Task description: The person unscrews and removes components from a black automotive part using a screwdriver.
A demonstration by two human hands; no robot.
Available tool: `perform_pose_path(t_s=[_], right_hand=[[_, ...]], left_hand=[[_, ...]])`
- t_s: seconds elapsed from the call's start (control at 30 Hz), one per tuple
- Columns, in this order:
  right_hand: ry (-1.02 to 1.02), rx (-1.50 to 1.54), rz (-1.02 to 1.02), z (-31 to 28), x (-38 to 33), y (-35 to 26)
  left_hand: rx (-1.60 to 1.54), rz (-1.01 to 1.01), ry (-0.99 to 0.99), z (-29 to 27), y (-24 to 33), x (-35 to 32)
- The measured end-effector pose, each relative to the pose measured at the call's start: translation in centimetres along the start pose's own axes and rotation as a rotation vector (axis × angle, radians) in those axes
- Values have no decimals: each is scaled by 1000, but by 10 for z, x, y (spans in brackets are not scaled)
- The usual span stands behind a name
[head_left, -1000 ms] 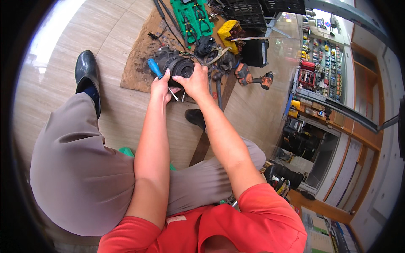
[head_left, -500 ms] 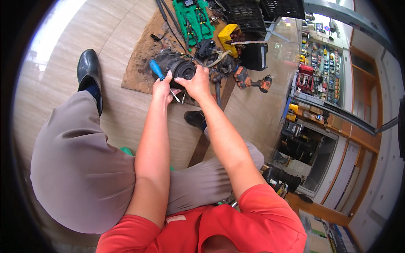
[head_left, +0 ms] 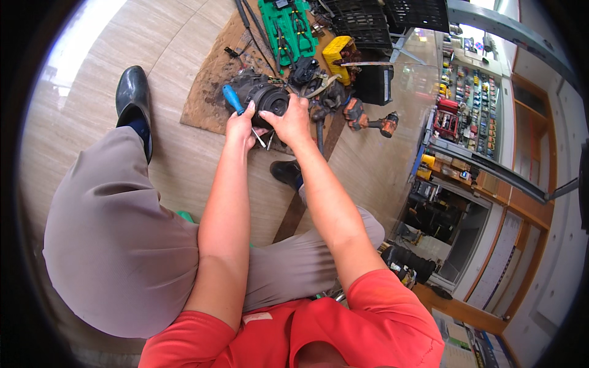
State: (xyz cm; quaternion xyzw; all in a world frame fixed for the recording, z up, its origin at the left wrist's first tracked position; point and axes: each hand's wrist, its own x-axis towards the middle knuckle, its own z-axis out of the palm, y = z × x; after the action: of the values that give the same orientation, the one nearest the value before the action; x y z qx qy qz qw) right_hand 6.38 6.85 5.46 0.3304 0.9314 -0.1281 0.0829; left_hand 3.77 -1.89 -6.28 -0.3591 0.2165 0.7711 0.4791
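Note:
A dark grooved pulley (head_left: 267, 98) sits on the end of a grimy metal machine part, perhaps a compressor (head_left: 246, 84). My right hand (head_left: 291, 124) grips the pulley's near right side, thumb on its face and fingers over the rim. Closed round a screwdriver (head_left: 231, 97) with a blue handle, my left hand (head_left: 240, 127) is at the pulley's near left edge. The screwdriver's bare shaft points down toward me below the hand. A second thin metal piece shows beside the shaft; its kind is unclear. The left fingertips are partly hidden under the pulley.
Stained cardboard (head_left: 205, 98) lies under the parts. Beyond are a green tool tray (head_left: 288, 34), a yellow container (head_left: 339, 58) and a black crate (head_left: 359, 24). An orange and black cordless power tool (head_left: 370, 118) lies on the floor to the right. Stocked shelves (head_left: 469, 110) stand farther right.
The whole view has shifted slightly, so the parts appear a little lower and to the right. Both hands keep the same hold on the pulley and screwdriver.

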Motion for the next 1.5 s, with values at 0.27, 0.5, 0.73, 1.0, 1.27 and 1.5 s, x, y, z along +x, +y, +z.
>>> perform_pose_path(t_s=[0.27,0.5,0.73,1.0,1.27,1.5], right_hand=[[-19,9,-48,-1,2,6],[-68,-62,35,7,-7,0],[-35,64,62,17,-2,5],[47,60,44,26,-6,5],[57,-2,-10,25,-3,8],[30,1,-21,15,-1,1]], left_hand=[[32,10,24,4,2,-5],[-13,-8,16,3,1,-2],[-16,5,27,3,2,-4],[-7,-1,36,4,3,-5],[-23,-16,4,3,5,-5],[-23,-12,-14,2,7,-5]])
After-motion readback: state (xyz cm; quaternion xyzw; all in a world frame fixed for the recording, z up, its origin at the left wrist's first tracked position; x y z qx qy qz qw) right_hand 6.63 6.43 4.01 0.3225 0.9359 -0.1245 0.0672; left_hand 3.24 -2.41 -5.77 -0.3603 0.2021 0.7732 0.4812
